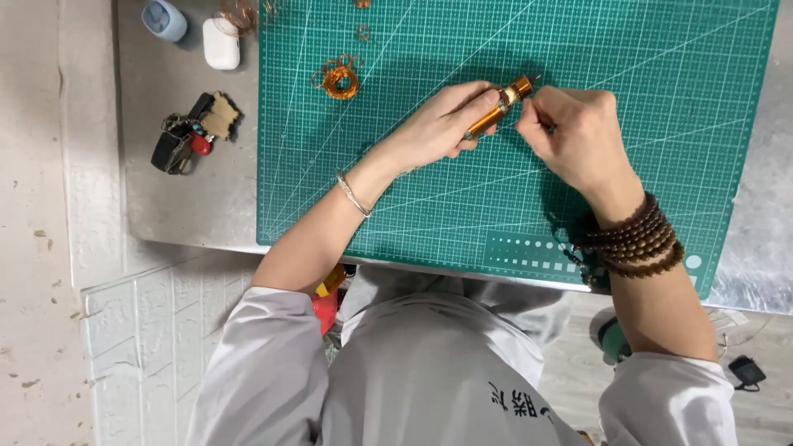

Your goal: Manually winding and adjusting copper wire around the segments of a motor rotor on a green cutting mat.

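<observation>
My left hand (442, 124) grips a slim copper-coloured coil wound on a rod (498, 108), holding it tilted above the green cutting mat (644, 66). My right hand (574, 132) pinches at the rod's upper end with thumb and forefinger closed, apparently on a thin wire that is too fine to make out. A thin bracelet circles my left wrist and several dark bead strands wrap my right wrist.
Loose loops of copper wire (339, 78) lie on the mat's upper left. On the grey table (182, 198) to the left sit a white earbud case (221, 43), a blue-grey small case (164, 19) and a key bunch (194, 130). The table's near edge runs below the mat.
</observation>
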